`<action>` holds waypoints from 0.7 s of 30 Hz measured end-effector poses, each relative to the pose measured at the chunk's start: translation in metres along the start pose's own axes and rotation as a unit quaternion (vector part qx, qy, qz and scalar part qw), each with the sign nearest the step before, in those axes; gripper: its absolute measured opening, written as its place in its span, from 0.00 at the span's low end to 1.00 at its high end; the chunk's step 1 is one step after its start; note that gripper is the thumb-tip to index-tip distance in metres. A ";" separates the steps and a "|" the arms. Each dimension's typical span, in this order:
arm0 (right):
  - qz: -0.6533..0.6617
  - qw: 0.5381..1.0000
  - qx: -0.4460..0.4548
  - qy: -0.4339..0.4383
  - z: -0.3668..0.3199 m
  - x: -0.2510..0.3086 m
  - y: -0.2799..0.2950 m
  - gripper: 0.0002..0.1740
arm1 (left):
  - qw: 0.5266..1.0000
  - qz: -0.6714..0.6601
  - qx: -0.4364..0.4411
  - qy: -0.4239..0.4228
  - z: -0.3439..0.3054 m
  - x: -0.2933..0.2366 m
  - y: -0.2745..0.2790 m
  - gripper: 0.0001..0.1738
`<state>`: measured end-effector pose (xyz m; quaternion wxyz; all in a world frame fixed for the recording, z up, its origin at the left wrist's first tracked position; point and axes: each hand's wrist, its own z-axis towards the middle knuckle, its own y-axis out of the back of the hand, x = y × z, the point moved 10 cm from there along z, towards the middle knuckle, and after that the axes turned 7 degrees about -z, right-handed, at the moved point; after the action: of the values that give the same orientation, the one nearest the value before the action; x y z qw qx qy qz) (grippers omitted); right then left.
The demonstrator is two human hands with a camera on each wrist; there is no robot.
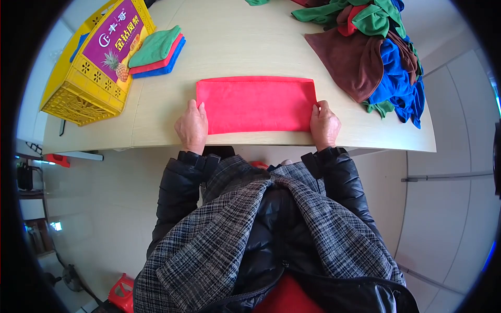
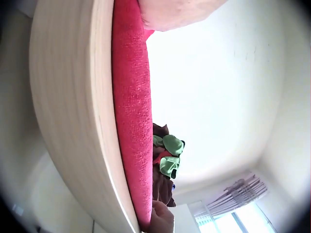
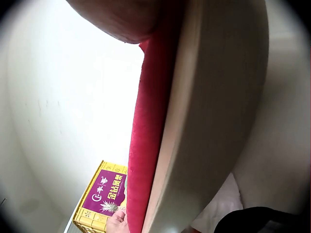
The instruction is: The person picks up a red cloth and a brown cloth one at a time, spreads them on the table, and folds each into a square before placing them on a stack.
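Note:
A red towel point(image 1: 255, 107), folded into a wide rectangle, lies at the front edge of the table. My left hand point(image 1: 192, 128) pinches its left side between thumb and fingers. On the opposite side, my right hand point(image 1: 324, 125) grips the right edge in the same way. Seen from the left wrist, the red towel point(image 2: 132, 111) shows its thick folded front edge along the tabletop. The right wrist view has the towel point(image 3: 153, 107) running from the right hand point(image 3: 116, 17) at the top toward the left hand point(image 3: 116, 221) at the bottom.
A yellow plastic crate point(image 1: 86, 86) with a purple pineapple label stands at the table's left. Against it rests a stack of folded green, red and blue towels point(image 1: 156, 52). To the right, a loose heap of brown, blue, green and red cloths point(image 1: 355, 62) hangs partly over the table's edge.

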<state>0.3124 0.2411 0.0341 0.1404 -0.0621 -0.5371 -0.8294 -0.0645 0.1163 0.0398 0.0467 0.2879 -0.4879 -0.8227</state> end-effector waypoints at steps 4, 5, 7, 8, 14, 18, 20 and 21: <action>-0.004 1.000 -0.008 0.020 -0.003 0.000 0.002 0.10 | 1.000 0.002 0.011 0.008 0.001 0.001 0.000 0.15; -0.005 1.000 -0.009 0.020 -0.002 -0.001 0.005 0.10 | 1.000 -0.002 0.008 0.005 0.001 0.002 0.000 0.15; -0.015 0.999 0.029 0.021 -0.001 -0.002 0.003 0.10 | 1.000 -0.010 0.002 -0.003 0.001 0.002 0.001 0.16; -0.020 0.998 0.047 0.021 -0.001 -0.003 0.002 0.10 | 1.000 -0.010 0.001 -0.004 0.001 0.003 0.001 0.16; 0.068 0.991 -0.031 0.111 -0.001 0.036 0.045 0.12 | 0.996 -0.012 -0.028 -0.086 -0.002 -0.024 0.032 0.21; 0.181 0.955 0.052 0.230 -0.024 0.133 0.022 0.25 | 0.976 -0.032 0.023 -0.213 -0.012 -0.068 0.007 0.24; 0.193 0.939 0.110 0.262 -0.041 0.178 -0.007 0.33 | 0.963 -0.040 0.049 -0.262 -0.019 -0.082 -0.012 0.26; 0.168 0.936 0.152 0.268 -0.050 0.192 -0.021 0.37 | 0.963 -0.025 0.067 -0.260 -0.023 -0.079 -0.029 0.27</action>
<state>0.1256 0.1717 0.0441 0.4244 0.0950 -0.5811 -0.6879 0.0190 0.1421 0.0419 -0.1218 0.0790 -0.5303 -0.8353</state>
